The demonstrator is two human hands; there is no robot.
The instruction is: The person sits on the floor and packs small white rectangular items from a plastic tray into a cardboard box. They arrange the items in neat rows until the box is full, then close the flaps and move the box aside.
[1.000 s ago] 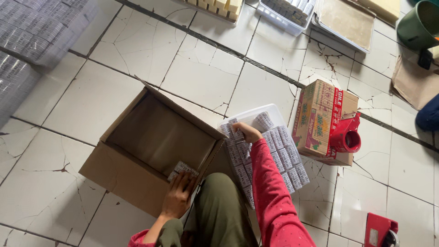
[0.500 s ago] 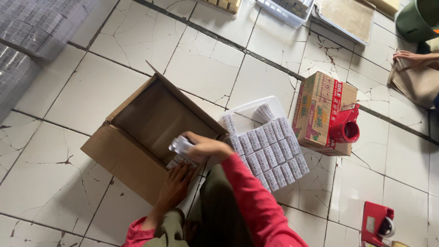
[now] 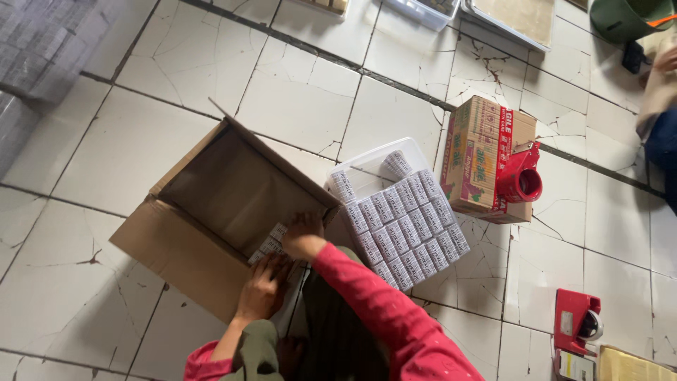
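An open brown cardboard box (image 3: pixel 211 197) lies on the tiled floor in front of me. Both hands are at its near corner, pressing small white printed packets (image 3: pixel 271 240) down inside it. My left hand (image 3: pixel 262 288) rests flat on the packets by the box's near wall. My right hand (image 3: pixel 303 233), in a red sleeve, holds the packets from the right side. Just to the right lies a clear tray (image 3: pixel 367 164) with several rows of the same packets (image 3: pixel 405 226).
A printed carton (image 3: pixel 479 159) with a red tape dispenser (image 3: pixel 522 180) on it stands right of the tray. Another red dispenser (image 3: pixel 577 321) lies at the lower right. Another person (image 3: pixel 659 106) is at the right edge. Wrapped bundles (image 3: pixel 35 49) are stacked at the upper left.
My right hand took packets from the tray, carried them left, and set them in the box's near corner. My left hand has stayed at that corner.
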